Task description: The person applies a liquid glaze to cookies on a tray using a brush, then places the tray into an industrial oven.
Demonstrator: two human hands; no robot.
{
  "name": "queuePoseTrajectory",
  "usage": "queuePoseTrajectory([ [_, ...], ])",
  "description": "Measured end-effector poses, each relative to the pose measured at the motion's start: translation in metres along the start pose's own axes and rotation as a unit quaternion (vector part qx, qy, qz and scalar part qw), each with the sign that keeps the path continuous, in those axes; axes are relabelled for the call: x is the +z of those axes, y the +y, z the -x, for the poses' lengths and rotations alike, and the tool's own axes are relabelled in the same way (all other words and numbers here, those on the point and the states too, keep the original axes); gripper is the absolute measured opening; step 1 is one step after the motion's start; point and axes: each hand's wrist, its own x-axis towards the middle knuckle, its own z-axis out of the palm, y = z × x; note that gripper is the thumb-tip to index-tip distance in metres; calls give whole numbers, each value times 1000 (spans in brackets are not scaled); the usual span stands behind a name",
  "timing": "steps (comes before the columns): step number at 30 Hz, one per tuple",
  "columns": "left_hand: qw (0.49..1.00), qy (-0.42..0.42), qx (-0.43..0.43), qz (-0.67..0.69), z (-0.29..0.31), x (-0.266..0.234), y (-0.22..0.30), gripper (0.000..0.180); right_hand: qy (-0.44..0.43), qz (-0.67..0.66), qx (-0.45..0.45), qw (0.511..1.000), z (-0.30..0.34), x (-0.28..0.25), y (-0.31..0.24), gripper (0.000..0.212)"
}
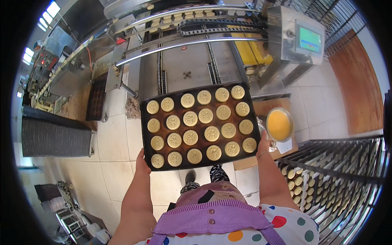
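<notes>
Between my two hands is a dark baking tray (201,143) bearing rows of round, pale mooncakes with stamped tops (205,116). My left hand (142,164) grips the tray at its near left corner, and its fingers are partly hidden by the rim. At the near right edge, my right hand (263,145) is closed on the tray too, with its fingers mostly out of sight. The far side of the tray overlaps the near end of a metal conveyor machine (185,61). Whether the tray rests on the machine there, I cannot tell.
A bowl of orange-yellow liquid (279,124) stands beside my right hand, above some cardboard (245,163). To the right is a rack (343,179) holding trays of mooncakes. The machine's control screen (309,40) is at the far right. Another dark tray (96,98) stands at left.
</notes>
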Motion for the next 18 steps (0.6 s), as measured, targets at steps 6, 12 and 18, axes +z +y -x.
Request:
queuePoseTrajectory([
  [6, 991, -95, -59, -69, 35, -52, 12, 44, 92, -23, -4, 995, 114, -89, 83, 71],
  [12, 951, -229, -42, -203, 97, -21, 7, 42, 214, -55, 61, 973, 186, -188, 204, 74],
  [18, 867, -351, -58, -350, 122, 58, -99, 45, 353, -192, 96, 911, 223, -313, 307, 74],
])
